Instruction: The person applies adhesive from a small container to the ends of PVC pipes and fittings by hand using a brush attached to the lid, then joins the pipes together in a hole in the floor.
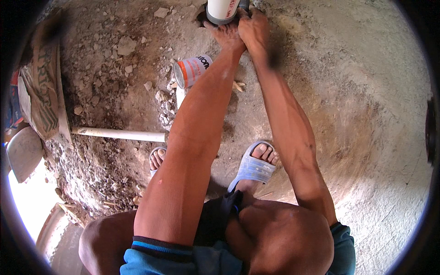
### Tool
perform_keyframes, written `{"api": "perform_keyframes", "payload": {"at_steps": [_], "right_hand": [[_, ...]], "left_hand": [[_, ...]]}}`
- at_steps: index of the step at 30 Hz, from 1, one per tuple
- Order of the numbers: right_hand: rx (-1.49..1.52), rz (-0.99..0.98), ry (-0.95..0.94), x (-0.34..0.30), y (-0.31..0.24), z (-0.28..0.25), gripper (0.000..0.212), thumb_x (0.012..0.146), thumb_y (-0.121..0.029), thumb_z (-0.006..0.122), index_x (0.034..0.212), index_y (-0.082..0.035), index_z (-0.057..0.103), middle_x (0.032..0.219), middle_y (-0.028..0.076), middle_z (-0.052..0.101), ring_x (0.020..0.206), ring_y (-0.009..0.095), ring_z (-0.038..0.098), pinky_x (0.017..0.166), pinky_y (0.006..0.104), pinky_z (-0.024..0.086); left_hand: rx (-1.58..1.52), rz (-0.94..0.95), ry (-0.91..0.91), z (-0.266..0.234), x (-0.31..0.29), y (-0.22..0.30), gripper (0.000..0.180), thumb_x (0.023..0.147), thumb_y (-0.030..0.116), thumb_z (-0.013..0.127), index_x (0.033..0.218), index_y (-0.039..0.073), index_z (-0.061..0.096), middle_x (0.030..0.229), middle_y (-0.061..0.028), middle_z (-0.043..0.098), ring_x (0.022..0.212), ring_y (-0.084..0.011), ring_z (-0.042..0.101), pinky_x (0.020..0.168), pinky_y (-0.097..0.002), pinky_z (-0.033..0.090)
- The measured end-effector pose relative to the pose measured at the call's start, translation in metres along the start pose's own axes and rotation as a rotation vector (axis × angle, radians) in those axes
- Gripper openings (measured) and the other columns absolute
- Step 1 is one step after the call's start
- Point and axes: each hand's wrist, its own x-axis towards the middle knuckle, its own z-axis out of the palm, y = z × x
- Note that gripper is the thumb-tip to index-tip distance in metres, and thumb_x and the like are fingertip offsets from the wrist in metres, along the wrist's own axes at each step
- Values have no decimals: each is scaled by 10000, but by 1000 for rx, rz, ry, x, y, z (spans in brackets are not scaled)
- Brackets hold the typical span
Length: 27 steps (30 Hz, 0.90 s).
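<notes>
At the top edge of the head view, a white pipe (221,8) with red marks and a grey collar (221,20) stands upright; its upper part is cut off. My left hand (224,35) is closed about its base, its fingertips partly hidden by the collar. Close beside it, my right hand (253,31) curls its fingers round a short dark grey pipe piece (244,4) right of the white pipe. My wrists nearly touch. Left of my left forearm, a white and orange can (192,71) lies tilted on the ground.
A white pipe length (120,134) lies on the dirt at left, near my sandalled foot (158,158). Stones and rubble (127,46) are scattered at upper left. A brown sack (43,91) and a pale curved piece (25,153) lie at far left. Rough plaster (389,160) covers the right side.
</notes>
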Motion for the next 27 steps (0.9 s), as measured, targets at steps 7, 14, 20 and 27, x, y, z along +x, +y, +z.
{"api": "perform_keyframes", "payload": {"at_steps": [7,14,20,27], "right_hand": [[35,-25,54,-2,-3,7,435,927,-353,647,1259,-72,655,1116,261,694,1059,448,671,894,533,555],[-12,-52,35,-8,-4,0,428,931,-344,629,1247,-56,660,1118,261,692,1043,460,672,869,543,565],[-46,-22,-23,1,-4,5,423,914,-304,626,1256,-57,655,1124,264,687,1030,454,676,853,540,577],[-27,41,-2,-2,9,15,426,896,-264,633,1278,-77,649,1131,260,687,1039,447,675,875,534,576]], "left_hand": [[380,-50,100,32,17,-6,640,975,512,437,1538,216,369,1633,-35,322,1515,-284,237,1149,-686,88],[220,-53,79,23,14,-4,618,986,478,431,1540,211,365,1627,-26,337,1517,-274,234,1158,-665,102],[176,-27,36,18,9,-6,632,956,492,471,1522,223,394,1610,-37,367,1506,-282,264,1138,-688,114],[95,33,172,19,1,-1,594,939,506,510,1455,213,479,1528,-63,465,1432,-303,362,1114,-709,136]]}}
